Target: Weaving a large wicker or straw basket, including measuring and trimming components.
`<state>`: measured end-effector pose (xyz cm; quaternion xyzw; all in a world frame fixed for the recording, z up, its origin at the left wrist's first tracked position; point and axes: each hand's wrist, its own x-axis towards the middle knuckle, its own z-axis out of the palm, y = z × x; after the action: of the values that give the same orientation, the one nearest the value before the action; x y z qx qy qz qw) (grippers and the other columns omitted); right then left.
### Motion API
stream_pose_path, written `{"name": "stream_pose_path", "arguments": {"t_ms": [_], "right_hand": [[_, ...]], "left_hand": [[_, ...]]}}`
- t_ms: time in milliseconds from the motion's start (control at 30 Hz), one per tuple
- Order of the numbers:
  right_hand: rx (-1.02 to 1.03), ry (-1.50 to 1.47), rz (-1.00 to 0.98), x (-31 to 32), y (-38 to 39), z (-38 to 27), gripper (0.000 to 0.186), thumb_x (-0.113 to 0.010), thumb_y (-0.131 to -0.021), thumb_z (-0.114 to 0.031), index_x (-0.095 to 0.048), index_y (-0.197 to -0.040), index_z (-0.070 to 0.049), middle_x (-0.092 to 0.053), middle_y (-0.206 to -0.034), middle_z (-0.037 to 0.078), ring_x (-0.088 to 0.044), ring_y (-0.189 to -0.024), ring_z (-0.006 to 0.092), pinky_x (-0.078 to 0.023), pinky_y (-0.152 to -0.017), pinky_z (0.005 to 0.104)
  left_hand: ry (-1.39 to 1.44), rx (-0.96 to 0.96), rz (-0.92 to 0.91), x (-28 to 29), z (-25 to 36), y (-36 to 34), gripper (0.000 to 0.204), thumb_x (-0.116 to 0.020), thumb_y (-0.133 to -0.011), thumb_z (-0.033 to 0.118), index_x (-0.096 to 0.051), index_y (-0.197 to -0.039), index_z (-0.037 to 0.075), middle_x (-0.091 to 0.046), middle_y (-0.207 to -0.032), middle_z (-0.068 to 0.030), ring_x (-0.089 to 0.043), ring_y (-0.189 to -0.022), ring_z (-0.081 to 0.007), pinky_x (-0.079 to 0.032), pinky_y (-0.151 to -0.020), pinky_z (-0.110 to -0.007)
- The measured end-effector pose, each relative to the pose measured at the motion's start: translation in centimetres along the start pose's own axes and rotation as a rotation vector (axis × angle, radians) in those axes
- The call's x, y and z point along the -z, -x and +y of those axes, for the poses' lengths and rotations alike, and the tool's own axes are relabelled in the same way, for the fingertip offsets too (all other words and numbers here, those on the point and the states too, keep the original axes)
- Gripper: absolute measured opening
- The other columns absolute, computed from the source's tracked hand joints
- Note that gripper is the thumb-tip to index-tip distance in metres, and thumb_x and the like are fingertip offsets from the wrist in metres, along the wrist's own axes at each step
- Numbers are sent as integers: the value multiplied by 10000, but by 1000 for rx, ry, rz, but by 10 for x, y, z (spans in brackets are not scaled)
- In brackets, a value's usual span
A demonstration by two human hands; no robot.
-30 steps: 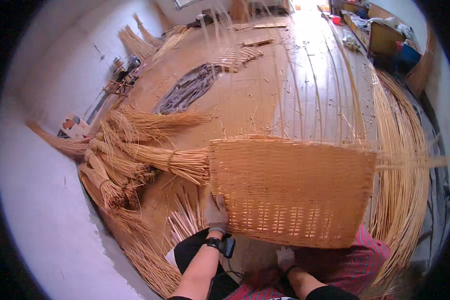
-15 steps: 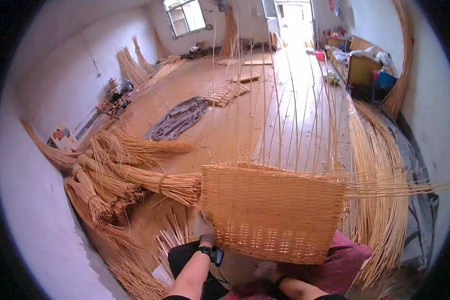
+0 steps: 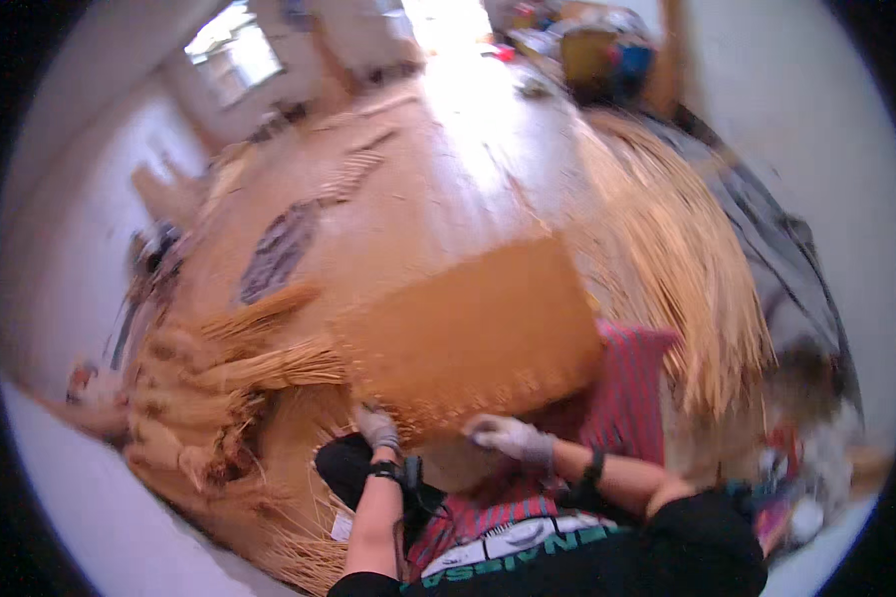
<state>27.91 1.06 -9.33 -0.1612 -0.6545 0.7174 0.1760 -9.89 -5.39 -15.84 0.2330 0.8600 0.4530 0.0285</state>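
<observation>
- Taking the whole view as a dial, can find the woven wicker panel (image 3: 468, 328) at the centre, tilted, highest corner toward two o'clock, weave smeared by blur.
- Clasping the panel's lower-left corner at seven o'clock with the gloved left hand (image 3: 376, 428); cannot see every finger.
- Holding the gloved right hand (image 3: 511, 436) at five o'clock, just beside the panel's lower edge, fingers bent; cannot tell whether gripping, touching or clear of the wicker.
- Cannot see the panel's far face; can see only part of the red striped cloth (image 3: 627, 388) at four o'clock, partly covered by the panel.
- Cut off by the lower rim at six o'clock, can see a black printed shirt (image 3: 607, 557); farther out at four, cannot sort out the blurred clutter (image 3: 801, 478).
- At one o'clock, can spot a blue tub (image 3: 632, 65) beside a yellow-brown box (image 3: 585, 62); cannot identify contents.
- Across the brown floor (image 3: 388, 239), can see tied cane bundles (image 3: 269, 368) at eight, a crumpled grey sheet (image 3: 279, 254) between nine and ten, a slatted mat (image 3: 353, 174) at eleven, and long loose canes (image 3: 657, 259) between two and three.
- Toward eleven, can see a bright window (image 3: 231, 55); at twelve, a glaring doorway (image 3: 453, 25).
</observation>
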Motion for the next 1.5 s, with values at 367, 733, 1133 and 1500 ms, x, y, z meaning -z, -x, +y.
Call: {"name": "stream_pose_path", "arguments": {"t_ms": [367,733,1133,1500], "right_hand": [[176,-503,492,30,58,-65,242,-739,-851,-106,-700,-1083,-46,-711,-1026,28,-625,-990,123,-508,-911,308],[233,-216,942,198,225,-94,128,-679,-934,-118,-709,-1025,-33,-689,-1030,24,-612,-959,128,-491,-891,277],[-1205,510,1047,141,432,425,303,-704,-844,-390,-703,-935,-101,-706,-958,165,-708,-876,324,-573,-701,435],[-1218,374,910,154,369,328,462,-639,-894,-433,-572,-1098,-23,-677,-1070,262,-661,-1023,438,-528,-819,501]], "left_hand": [[387,-891,-867,-16,263,244,806,-520,-972,585,-350,-1505,5,-561,-1342,-194,-581,-1207,-254,-470,-1009,-404],[120,-646,-1181,-40,231,271,232,-541,-1016,222,-630,-1123,37,-635,-820,-42,-582,-702,-117,-506,-649,-296],[601,358,-754,-46,144,226,311,-496,-1058,326,-644,-1062,53,-634,-735,12,-564,-596,-80,-464,-540,-251],[590,311,-817,-97,196,192,409,-504,-1035,449,-613,-1029,55,-642,-721,-39,-612,-551,-163,-497,-474,-309]]}}
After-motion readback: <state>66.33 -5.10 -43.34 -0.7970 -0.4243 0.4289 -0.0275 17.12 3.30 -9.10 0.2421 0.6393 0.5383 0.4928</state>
